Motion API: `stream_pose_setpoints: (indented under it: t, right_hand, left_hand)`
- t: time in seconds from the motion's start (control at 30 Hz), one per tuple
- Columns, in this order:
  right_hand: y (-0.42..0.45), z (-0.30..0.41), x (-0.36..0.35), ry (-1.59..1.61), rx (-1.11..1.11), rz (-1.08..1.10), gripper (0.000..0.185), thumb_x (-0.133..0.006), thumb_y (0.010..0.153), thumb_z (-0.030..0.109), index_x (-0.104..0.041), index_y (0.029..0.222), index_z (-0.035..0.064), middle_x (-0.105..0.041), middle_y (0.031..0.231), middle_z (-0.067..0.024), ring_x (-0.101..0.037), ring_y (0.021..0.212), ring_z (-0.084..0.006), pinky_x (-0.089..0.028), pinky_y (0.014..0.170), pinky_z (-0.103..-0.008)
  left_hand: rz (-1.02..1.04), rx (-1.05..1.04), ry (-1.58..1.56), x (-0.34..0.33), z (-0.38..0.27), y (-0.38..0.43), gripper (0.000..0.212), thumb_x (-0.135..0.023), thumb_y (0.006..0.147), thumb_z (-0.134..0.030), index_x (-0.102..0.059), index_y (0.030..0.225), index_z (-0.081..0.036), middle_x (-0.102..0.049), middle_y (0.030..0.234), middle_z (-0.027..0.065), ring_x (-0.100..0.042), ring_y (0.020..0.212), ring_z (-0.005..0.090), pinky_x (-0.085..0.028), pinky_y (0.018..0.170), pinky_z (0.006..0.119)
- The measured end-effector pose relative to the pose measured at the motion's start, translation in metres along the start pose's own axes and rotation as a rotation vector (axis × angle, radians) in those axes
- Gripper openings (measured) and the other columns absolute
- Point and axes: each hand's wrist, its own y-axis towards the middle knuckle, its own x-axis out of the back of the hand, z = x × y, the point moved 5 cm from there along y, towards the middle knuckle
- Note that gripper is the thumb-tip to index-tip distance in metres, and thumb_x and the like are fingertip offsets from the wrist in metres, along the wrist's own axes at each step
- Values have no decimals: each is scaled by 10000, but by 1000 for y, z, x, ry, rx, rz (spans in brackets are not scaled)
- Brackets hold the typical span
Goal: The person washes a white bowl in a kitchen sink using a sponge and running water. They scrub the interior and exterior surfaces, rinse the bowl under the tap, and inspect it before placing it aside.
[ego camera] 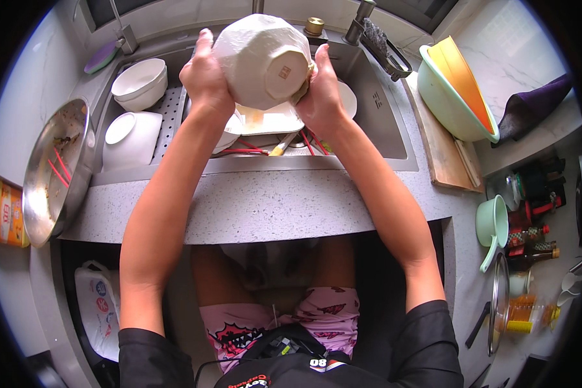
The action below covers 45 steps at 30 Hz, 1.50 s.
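A white faceted bowl, its base turned towards me, is held up over the sink between both hands. My left hand grips its left side. On its right side is my right hand, with a yellowish cloth or sponge partly hidden between palm and bowl. Below, in the sink, lie a white rectangular dish, another white bowl, a white plate, red chopsticks and a yellow-tipped brush.
Left, white bowls stand on a perforated drainer, beside a steel basin holding red chopsticks. Right are a wooden board, a green basin with an orange one inside, a green dipper and several bottles. The faucet rises behind the sink.
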Motion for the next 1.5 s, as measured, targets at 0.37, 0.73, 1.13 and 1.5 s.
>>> stream_pose_setpoints:
  t: [0.37,0.73,1.13,1.5]
  right_hand:
    - [-7,-13,5,71,-85,-4,692,-236,1040,667,-395,1511,185,-457,1504,-105,-484,1371,-321,-418,1098,-611]
    - [-9,2,10,-33,27,-45,633,-748,926,395,-517,1378,18,-608,1294,-88,-584,1194,-221,-493,1018,-428]
    - [-2,19,33,-129,-59,69,330,-745,928,234,-675,1174,25,-688,1149,-50,-663,1070,-168,-551,947,-354]
    - [-10,12,15,-416,-46,-76,494,-504,1035,484,-570,1281,60,-603,1185,-73,-600,1055,-171,-517,927,-373]
  left_hand:
    - [123,-72,116,-4,19,-19,509,-564,993,-480,-652,1085,13,-649,1034,84,-573,946,170,-448,898,315]
    - [212,51,512,10,18,14,745,-628,881,-656,-630,1309,-47,-644,1200,93,-578,1090,188,-464,918,358]
    - [408,478,365,16,40,15,561,-648,897,-622,-634,1282,-214,-693,1178,-11,-673,1070,155,-585,804,395]
    - [252,411,20,24,43,36,292,-678,981,-344,-708,1135,-97,-740,1024,8,-693,893,153,-571,816,339]
